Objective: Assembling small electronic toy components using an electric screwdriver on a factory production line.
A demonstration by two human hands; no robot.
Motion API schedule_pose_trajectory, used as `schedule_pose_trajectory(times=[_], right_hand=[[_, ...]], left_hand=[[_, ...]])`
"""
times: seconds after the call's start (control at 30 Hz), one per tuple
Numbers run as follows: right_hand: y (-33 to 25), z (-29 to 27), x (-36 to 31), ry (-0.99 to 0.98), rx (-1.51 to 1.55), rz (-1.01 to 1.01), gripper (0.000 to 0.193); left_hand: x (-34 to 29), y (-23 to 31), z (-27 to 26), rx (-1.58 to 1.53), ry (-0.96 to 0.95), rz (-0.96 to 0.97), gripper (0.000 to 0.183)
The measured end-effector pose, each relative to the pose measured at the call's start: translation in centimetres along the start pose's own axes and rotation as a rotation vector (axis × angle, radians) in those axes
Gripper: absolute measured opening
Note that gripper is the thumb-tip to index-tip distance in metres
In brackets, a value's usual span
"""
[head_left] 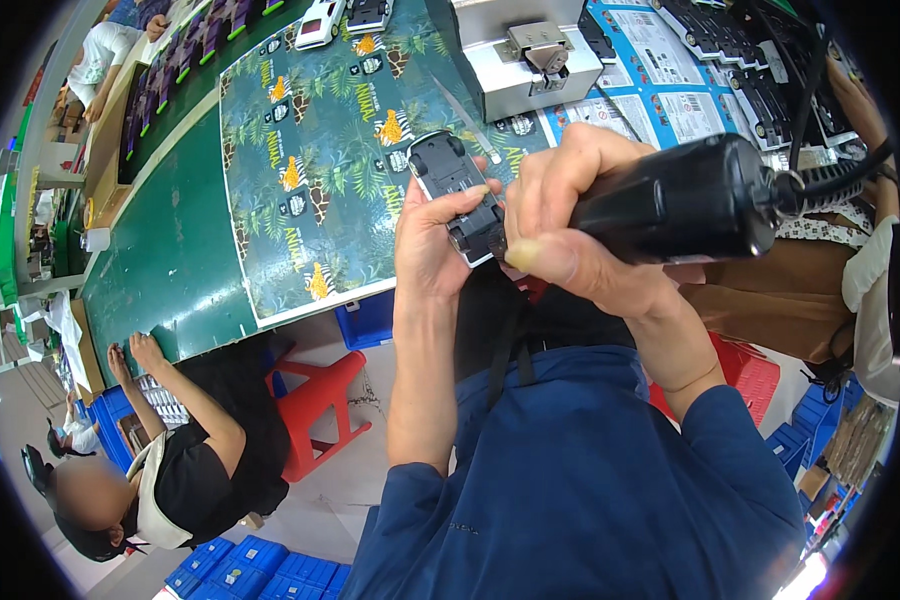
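In my left hand (430, 240) lies a toy car (450, 170), turned so its black underside and wheels face up. My left thumb presses across the chassis, and a white body edge shows around it. My right hand (575, 260) is wrapped around a black electric screwdriver (670, 205), whose cord runs off to the right. The tool's front end points at the lower part of the chassis, beside my left fingers. My right fingers hide its tip, so I cannot tell whether it touches a screw.
A metal box-shaped fixture (525, 65) stands ahead on the green table (160, 260), by a printed animal-pattern sheet (345, 230). A white toy car (320, 24) sits at the far edge. Several black chassis (760, 100) lie far right. A co-worker (190, 450) sits left, near a red stool (315, 415).
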State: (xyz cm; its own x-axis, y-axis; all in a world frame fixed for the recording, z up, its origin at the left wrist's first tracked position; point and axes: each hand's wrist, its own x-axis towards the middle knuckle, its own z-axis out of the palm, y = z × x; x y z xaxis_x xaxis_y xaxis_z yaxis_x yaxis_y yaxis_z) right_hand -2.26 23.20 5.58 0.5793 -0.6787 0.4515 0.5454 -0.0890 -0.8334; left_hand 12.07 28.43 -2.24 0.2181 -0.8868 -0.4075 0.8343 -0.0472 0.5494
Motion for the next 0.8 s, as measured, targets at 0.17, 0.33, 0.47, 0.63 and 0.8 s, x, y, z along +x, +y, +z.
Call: schedule_pose_trajectory(times=[0.17,0.33,0.47,0.63,0.8], right_hand=[[0.0,-0.5,0.0,-0.076,-0.075,0.007,0.032],[-0.1,-0.3,-0.1,-0.044,-0.087,0.035,0.033],[-0.5,-0.4,-0.3,-0.03,-0.108,0.041,0.032],[0.2,-0.5,-0.5,-0.049,-0.034,-0.02,0.026],[-1.8,-0.8,-1.8,0.022,-0.078,-0.012,0.026]], left_hand=[[0.2,0.0,-0.3,-0.007,-0.022,0.045,0.053],[0.5,0.2,-0.5,0.002,-0.005,0.021,0.052],[0.7,0.2,-0.4,-0.013,-0.037,0.016,0.051],[1.0,0.1,-1.7,-0.051,-0.053,-0.037,0.053],[0.4,1.7,1.3,0.398,-0.128,0.27,0.034]])
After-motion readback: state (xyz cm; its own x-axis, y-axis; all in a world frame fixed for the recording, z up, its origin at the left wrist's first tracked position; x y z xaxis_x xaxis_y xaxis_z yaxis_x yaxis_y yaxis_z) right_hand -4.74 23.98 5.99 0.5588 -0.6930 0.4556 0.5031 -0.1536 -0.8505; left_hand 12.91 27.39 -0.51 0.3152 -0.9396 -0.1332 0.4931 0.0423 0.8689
